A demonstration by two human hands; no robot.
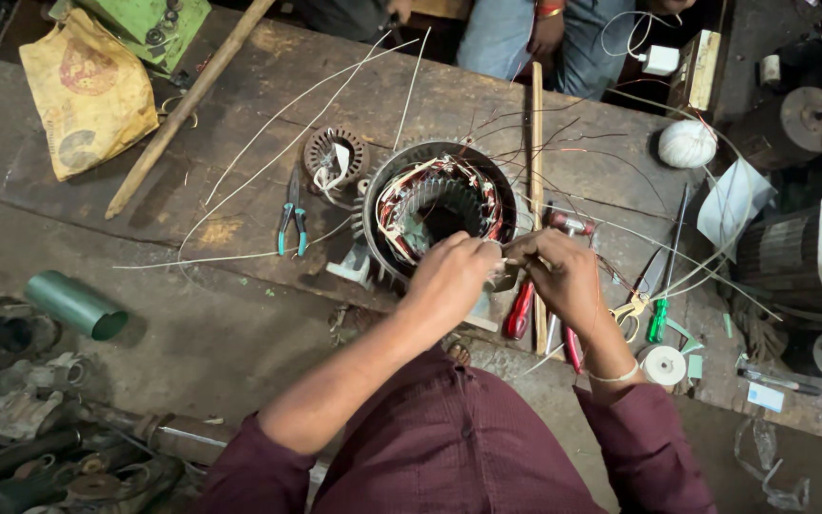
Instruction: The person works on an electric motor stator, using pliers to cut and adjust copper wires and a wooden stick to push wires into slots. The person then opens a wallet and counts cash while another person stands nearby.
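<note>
A round motor stator [438, 205] with copper windings and white sleeving stands on a low wooden board [268, 86]. My left hand [451, 277] and my right hand [559, 274] meet at its near right rim, fingertips pinched together on a thin wire end there. What lies between the fingers is too small to make out. Thin wire leads fan out from the stator toward the right and back.
Teal-handled pliers [290, 221], a small round fan cover [335, 152], red-handled tools [521, 309], a green screwdriver [660, 314], scissors, a tape roll [663, 365], a string ball [687, 143], a wooden stick [187, 103], a green tube [75, 305]. Another person sits across the board.
</note>
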